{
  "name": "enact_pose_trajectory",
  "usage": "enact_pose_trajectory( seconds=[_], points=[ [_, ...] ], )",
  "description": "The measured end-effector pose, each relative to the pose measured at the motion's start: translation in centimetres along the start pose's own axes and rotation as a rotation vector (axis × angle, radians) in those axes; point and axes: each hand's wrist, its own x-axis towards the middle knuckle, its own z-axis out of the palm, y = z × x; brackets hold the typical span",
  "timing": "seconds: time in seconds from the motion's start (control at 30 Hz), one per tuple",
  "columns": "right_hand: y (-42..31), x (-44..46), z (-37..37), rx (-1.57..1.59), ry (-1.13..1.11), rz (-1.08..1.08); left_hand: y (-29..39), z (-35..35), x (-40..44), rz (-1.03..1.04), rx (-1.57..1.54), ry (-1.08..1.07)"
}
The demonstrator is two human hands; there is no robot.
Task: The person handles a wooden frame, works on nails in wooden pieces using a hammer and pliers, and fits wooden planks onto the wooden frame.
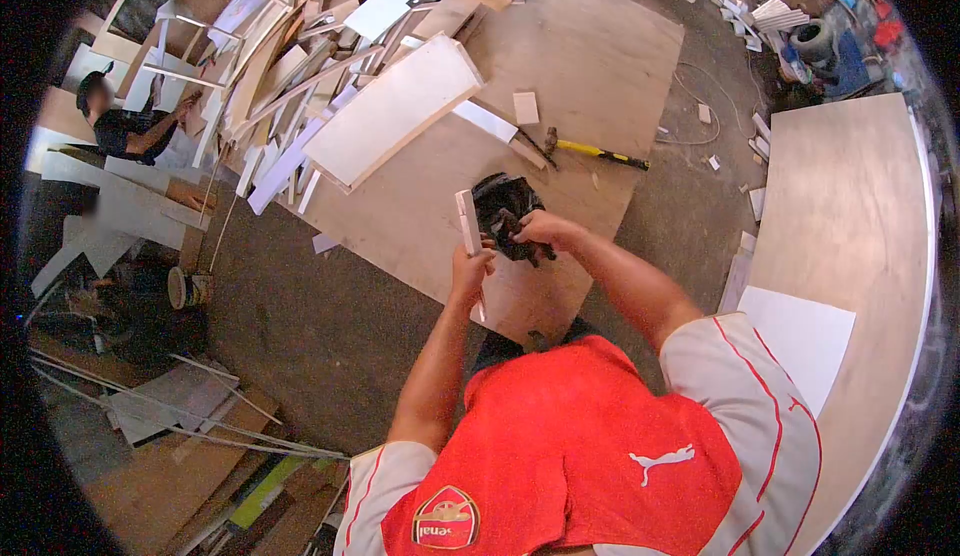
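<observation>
My left hand [470, 271] is closed around a narrow, pale wooden strip [467, 218], held roughly upright over the near end of a plywood sheet [420, 226]. Just to its right lies a crumpled black plastic bag [505, 196] with dark contents that I cannot make out. My right hand [540, 231] is at the bag's near side, fingers curled on the dark plastic; whether small pieces are also between them is hidden. Beyond the bag, a hammer [600, 153] with a yellow and black handle rests on the sheet, near a small wooden block [525, 108].
A shallow white panel box [395, 111] lies ahead, backed by a heap of wood offcuts [270, 76]. Another person [135, 121] is at the far left. To the right stands a long plywood surface [840, 196] bearing a white sheet [800, 341]. A bucket [188, 288] sits left.
</observation>
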Motion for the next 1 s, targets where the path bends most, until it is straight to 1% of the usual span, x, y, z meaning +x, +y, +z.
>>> enact_pose_trajectory(
  seconds=[0.1,0.2,0.3,0.33,0.4,0.47,0.5,0.57,0.63,0.7,0.73,0.8,0.9,0.93,1.0],
  points=[
    [-0.4,0.3,0.1,0.013,0.013,0.005,0.1,1.6,0.9,-0.044,-0.129,0.046],
    [-0.4,0.8,0.0,0.191,-0.1,0.05,0.1,2.4,1.5,-0.063,-0.111,0.055],
    [-2.7,-2.2,-0.2,0.247,-0.091,0.111,1.8,4.0,0.6,-0.126,-0.108,0.075],
    [-1.7,-1.4,-0.5,0.223,-0.168,0.079,1.8,4.3,0.4,-0.131,-0.149,0.065],
    [-1.3,-2.2,-0.8,0.248,-0.176,0.04,1.8,5.0,-0.8,-0.14,-0.23,0.046],
    [-0.9,-2.3,-0.6,0.25,-0.181,0.008,2.7,5.8,-2.8,-0.212,-0.227,0.042],
    [-0.4,-3.0,-0.7,0.306,-0.172,-0.031,2.8,6.3,-3.5,-0.245,-0.228,0.035],
    [1.4,-2.2,-1.2,0.245,-0.052,-0.227,2.3,7.7,-4.0,-0.197,-0.202,0.043],
    [0.3,-5.0,-2.3,0.123,-0.033,-0.204,0.4,8.2,-4.0,-0.15,-0.208,0.065],
    [2.0,-5.2,-1.3,0.066,0.05,-0.271,-0.9,8.8,-5.0,-0.121,-0.248,0.113],
    [2.4,-5.7,-1.1,0.037,0.083,-0.33,1.7,11.2,-7.1,-0.139,-0.277,0.18],
    [3.3,-7.2,-0.7,0.017,0.169,-0.397,0.9,12.2,-8.3,-0.119,-0.312,0.109],
    [1.4,-13.4,-1.4,0.077,0.074,-0.27,1.8,14.9,-11.1,-0.07,-0.286,0.057],
    [5.8,-9.1,-0.5,0.183,0.012,-0.34,2.0,15.7,-12.1,-0.054,-0.265,0.051],
    [6.4,-12.8,-0.9,0.288,-0.037,-0.312,-1.6,15.1,-11.7,-0.12,-0.271,-0.023]
  ],
)
